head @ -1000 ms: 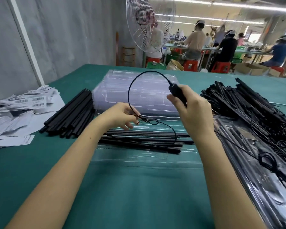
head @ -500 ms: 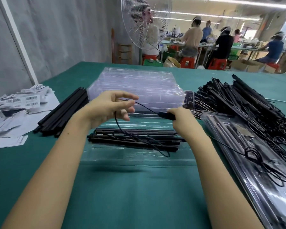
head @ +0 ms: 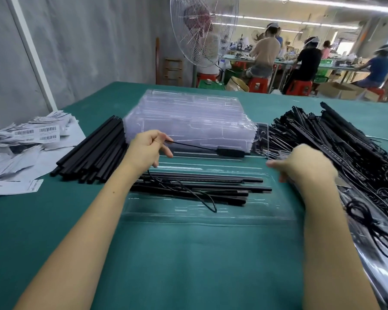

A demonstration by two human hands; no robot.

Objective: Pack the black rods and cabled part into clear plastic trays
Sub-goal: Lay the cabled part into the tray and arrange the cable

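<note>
Now my right hand point(head: 305, 166) has left the cabled part point(head: 231, 152), which lies in the clear tray point(head: 211, 214) behind the black rods point(head: 222, 180). My left hand point(head: 148, 148) pinches its cable. I cannot tell my right hand's grip.

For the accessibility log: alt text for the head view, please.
Left hand pinches the cable of the cabled part over a clear tray holding black rods on a green table; the blurred right hand is by the tray's right end. Behind lie stacked clear trays.
</note>
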